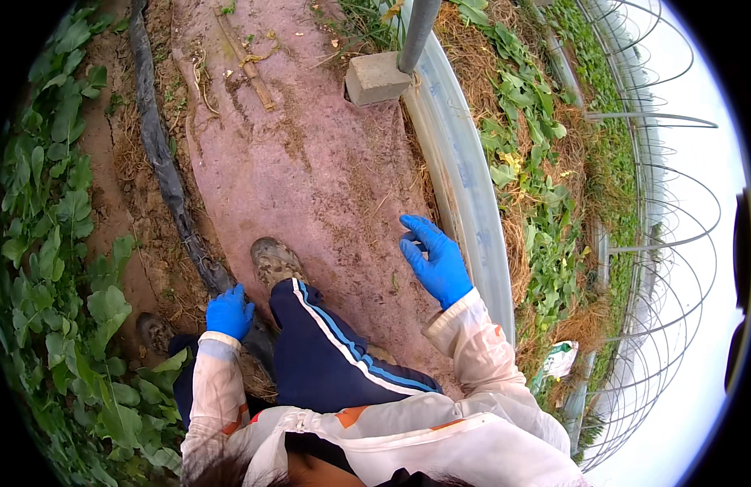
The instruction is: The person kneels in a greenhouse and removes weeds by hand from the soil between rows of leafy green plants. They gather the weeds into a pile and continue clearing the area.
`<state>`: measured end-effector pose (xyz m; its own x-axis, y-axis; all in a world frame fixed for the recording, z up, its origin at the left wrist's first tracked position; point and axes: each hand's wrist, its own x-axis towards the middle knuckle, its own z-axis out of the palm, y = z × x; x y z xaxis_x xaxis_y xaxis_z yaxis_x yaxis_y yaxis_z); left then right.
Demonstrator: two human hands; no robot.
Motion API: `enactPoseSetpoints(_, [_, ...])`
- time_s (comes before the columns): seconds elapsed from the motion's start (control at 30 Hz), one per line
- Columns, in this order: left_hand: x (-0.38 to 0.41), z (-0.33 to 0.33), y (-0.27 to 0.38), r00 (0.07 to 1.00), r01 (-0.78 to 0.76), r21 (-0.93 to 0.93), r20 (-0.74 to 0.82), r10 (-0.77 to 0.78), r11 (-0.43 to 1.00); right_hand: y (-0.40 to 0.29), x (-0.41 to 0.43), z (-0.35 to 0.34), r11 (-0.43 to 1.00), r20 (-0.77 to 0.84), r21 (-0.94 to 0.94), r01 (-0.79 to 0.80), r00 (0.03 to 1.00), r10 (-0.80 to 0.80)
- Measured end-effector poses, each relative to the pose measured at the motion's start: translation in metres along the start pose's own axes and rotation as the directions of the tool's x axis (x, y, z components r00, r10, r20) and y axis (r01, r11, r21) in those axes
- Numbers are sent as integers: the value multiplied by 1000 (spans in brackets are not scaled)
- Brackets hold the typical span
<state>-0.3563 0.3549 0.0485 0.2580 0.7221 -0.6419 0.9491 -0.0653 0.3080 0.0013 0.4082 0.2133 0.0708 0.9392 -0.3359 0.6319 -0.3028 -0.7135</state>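
My right hand (436, 262), in a blue glove, hangs over the pinkish ground cloth (327, 164). Its thumb and fingers are apart with nothing between them. On the other side, my left hand (230, 312), also blue-gloved, is beside my knee and overlaps the flattened black plastic hose (162, 146). I cannot tell whether it touches the hose; no held thing shows in it. One camouflage-patterned boot (275, 262) stands on the cloth, and the other boot (155, 332) is on the soil among leaves.
Leafy green plants (65, 292) line the left. At the right runs a clear plastic sheet edge (473, 176). A concrete block (378, 79) sits by a metal post (420, 33). A wooden stick (244, 58) lies ahead. Metal hoops (674, 246) rise beyond another planted row (552, 225).
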Motion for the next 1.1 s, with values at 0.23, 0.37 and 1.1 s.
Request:
enactPoseSetpoints(0.23, [2, -2, 2, 997, -40, -5, -64, 40, 999, 269, 174, -10, 849, -459, -30, -528, 761, 458])
enactPoseSetpoints(0.37, [5, 15, -6, 994, -28, 12, -104, 29, 1000, 282, 232, -21, 710, -427, 332, -621, 572, 700])
enactPoseSetpoints(1.1, [-12, -5, -3, 998, -11, -38, -69, 8, 999, 231, 206, -19, 763, -619, -602, -234, 740, -262])
